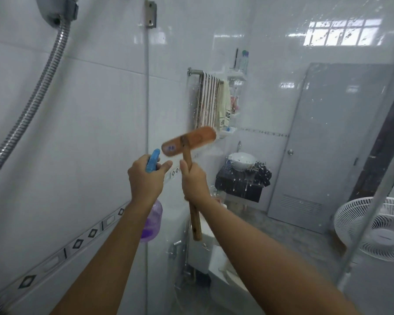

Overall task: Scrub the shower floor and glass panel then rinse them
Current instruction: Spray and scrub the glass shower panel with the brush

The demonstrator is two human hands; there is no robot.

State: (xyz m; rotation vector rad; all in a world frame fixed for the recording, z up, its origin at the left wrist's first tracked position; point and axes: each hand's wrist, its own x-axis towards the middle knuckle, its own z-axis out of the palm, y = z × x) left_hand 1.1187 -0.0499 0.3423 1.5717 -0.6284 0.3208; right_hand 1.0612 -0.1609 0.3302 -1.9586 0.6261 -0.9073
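Observation:
My left hand grips a spray bottle with a purple body and a blue trigger head, held up near the glass panel's left edge. My right hand holds the wooden handle of an orange-backed scrub brush; the brush head lies against the wet glass panel, tilted up to the right and blurred. Droplets and streaks cover the glass. The shower floor is out of view.
A metal shower hose hangs on the tiled wall at left, under the shower unit. A hinge joins glass to wall. Through the glass: a towel rail, a shelf, a sink on a dark counter, a grey door and a white fan.

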